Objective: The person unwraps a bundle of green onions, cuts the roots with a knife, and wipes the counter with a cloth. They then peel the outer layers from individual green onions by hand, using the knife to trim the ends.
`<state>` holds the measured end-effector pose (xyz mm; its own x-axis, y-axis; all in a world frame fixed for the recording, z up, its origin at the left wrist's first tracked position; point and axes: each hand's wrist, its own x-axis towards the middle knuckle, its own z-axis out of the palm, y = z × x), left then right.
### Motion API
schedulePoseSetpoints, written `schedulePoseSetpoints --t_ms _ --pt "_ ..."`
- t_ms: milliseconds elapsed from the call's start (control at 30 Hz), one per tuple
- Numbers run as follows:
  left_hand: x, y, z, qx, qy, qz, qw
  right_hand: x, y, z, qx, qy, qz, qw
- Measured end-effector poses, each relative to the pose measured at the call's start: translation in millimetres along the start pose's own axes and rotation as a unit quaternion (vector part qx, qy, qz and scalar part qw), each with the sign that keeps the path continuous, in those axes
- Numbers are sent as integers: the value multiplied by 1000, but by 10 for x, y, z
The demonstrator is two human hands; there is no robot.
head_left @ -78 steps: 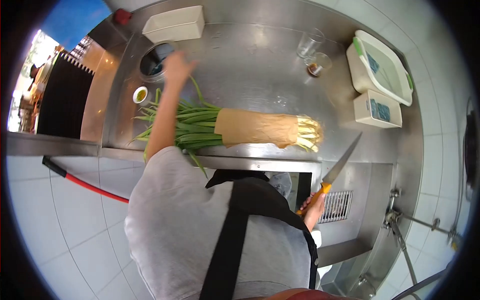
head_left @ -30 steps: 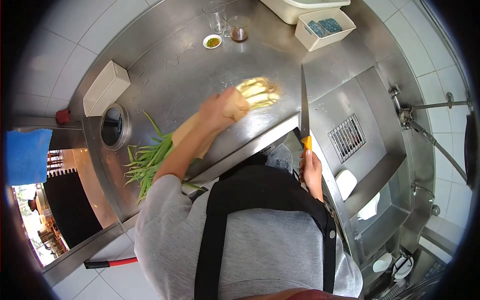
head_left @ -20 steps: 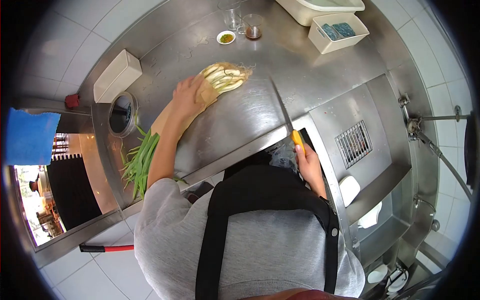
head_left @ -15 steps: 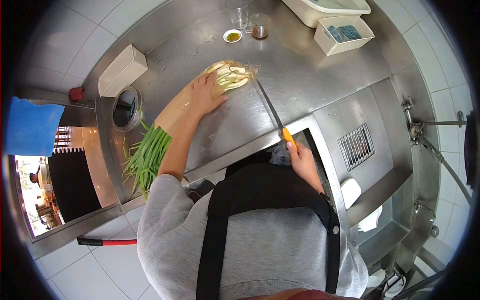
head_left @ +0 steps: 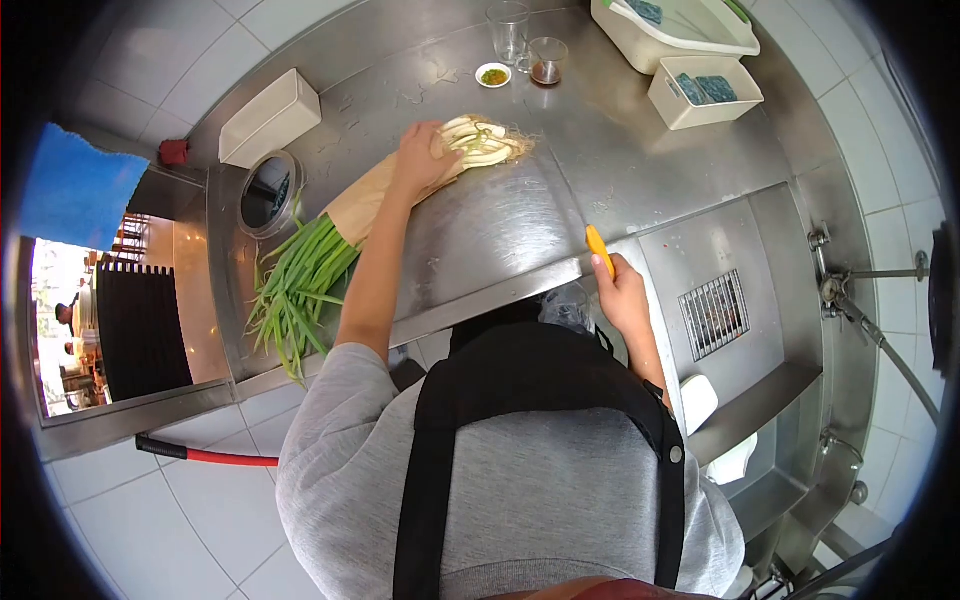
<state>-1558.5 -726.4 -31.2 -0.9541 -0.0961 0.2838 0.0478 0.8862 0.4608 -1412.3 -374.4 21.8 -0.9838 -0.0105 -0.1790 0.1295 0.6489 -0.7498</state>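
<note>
A bunch of green onions [head_left: 310,265] lies slantwise on the steel counter, its middle wrapped in brown paper [head_left: 362,205]. The white ends and roots [head_left: 490,142] point to the back right. My left hand [head_left: 420,160] grips the wrapped bunch just behind the white ends, fingers curled over its far side. In my right hand [head_left: 624,292], at the counter's front edge, is a knife [head_left: 597,243] held by its yellow handle. Its thin blade points away from me over the counter, to the right of the roots and apart from them.
Behind the bunch stand a small sauce dish [head_left: 493,75], a glass mug [head_left: 546,62] and a tall glass [head_left: 509,35]. White bins [head_left: 706,95] sit at the back right, another white container [head_left: 270,120] at the left. A sink with a drain grate [head_left: 714,313] lies to the right.
The whole view has shifted a little. My left hand's fingers have curled more closely round the bunch. The knife has moved slightly to the right, away from the roots.
</note>
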Motion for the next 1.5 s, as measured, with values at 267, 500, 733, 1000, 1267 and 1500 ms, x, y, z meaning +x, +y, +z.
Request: schedulePoseSetpoints --t_ms 267,500,733,1000,1267,1500 --pt "-756 -211 -575 132 -8 0 991 393 152 -203 -117 76 -100 985" --pt "-979 -94 -438 179 84 89 976 1464 452 -86 -286 72 -147 944" --pt "-750 -17 77 105 174 36 978 1674 343 224 -328 58 -141 932" --pt "-460 -308 -197 -171 105 -93 975 1388 -901 1354 -120 -64 -494 859" --pt "-421 -477 -233 -273 59 -124 952 1433 -1152 2103 -168 -81 -524 831" --pt "-340 -337 -408 -337 35 -65 939 1355 -1182 2254 75 -62 -451 887"
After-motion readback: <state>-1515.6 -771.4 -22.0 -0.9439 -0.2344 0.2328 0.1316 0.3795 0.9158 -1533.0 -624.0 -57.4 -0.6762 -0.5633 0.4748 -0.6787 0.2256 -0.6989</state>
